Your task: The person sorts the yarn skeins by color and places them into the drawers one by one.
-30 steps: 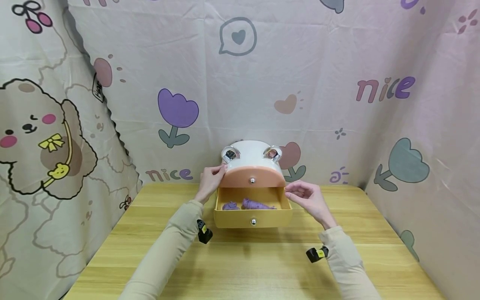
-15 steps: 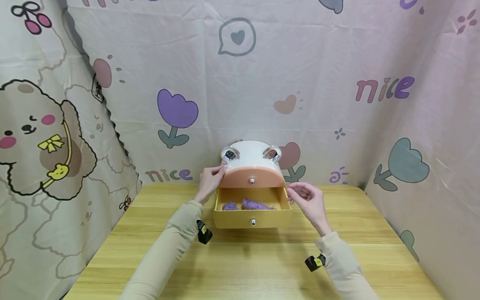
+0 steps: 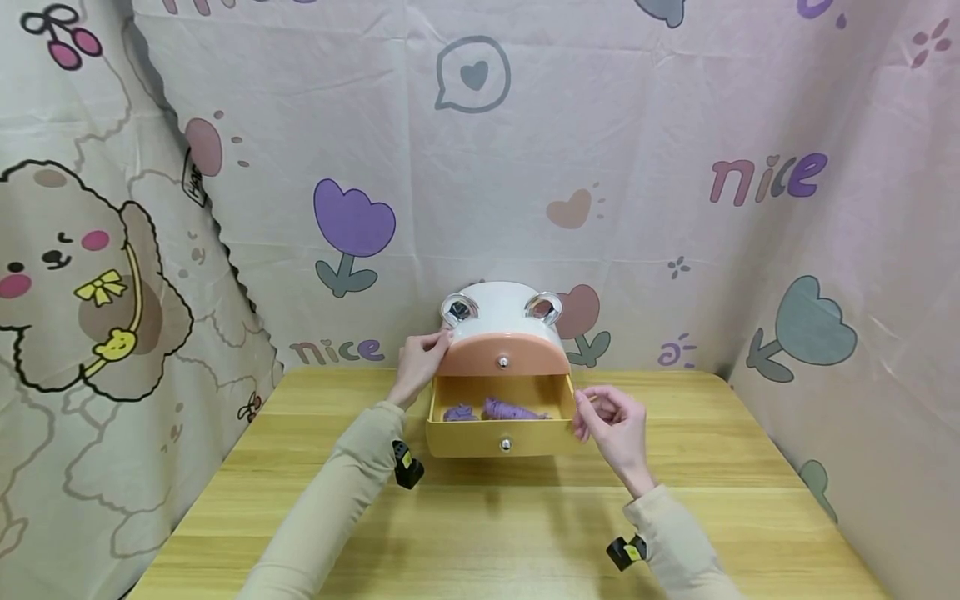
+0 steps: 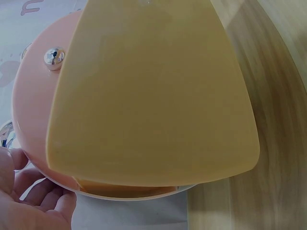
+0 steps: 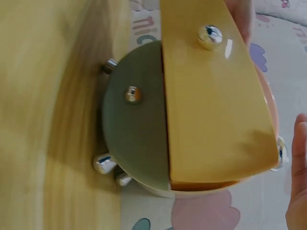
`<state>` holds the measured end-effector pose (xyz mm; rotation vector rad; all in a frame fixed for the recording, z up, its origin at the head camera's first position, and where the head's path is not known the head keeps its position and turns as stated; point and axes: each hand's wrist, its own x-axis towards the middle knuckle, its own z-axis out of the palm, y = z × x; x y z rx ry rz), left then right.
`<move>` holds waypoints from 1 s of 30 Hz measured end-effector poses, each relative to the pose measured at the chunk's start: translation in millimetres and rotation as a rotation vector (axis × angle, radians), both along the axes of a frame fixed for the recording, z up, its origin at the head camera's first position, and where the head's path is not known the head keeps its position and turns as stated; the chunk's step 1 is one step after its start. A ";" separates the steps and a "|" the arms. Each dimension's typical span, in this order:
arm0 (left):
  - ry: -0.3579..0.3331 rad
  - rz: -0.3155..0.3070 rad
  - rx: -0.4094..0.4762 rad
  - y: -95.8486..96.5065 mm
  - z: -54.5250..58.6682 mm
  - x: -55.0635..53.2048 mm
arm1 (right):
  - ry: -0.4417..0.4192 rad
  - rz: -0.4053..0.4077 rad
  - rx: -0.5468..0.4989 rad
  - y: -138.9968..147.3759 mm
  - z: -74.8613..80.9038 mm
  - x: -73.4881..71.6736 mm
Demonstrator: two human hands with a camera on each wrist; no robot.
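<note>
A small round drawer cabinet with a white top and silver knobs stands at the back of the table. Its yellow drawer is pulled out below the closed pink drawer. Inside lie a long wrinkled purple piece and a smaller purple lump. My left hand grips the cabinet's left edge beside the pink drawer; its curled fingers show in the left wrist view. Beside the yellow drawer's right front corner is my right hand, fingers loosely bent and holding nothing.
A green drawer sits closed at the cabinet's bottom, above silver feet. The wooden table extends toward me. A patterned curtain hangs close behind the cabinet.
My right hand has come down and toward me along the yellow drawer's right side to its front corner. The left hand, cabinet and drawer stay where they were.
</note>
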<state>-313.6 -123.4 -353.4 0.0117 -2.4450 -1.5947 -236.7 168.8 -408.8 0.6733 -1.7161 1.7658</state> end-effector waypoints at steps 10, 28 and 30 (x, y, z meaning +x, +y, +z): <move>-0.001 0.003 0.001 -1.0 -0.4 -0.5 | 0.089 0.043 0.121 -19.2 -21.1 5.7; -0.008 0.004 -0.001 0.4 -0.8 0.0 | 0.179 -0.149 0.377 -61.7 -33.1 23.8; -0.008 0.006 -0.002 0.5 -0.8 -0.2 | 0.192 -0.141 0.396 -62.7 -42.8 18.0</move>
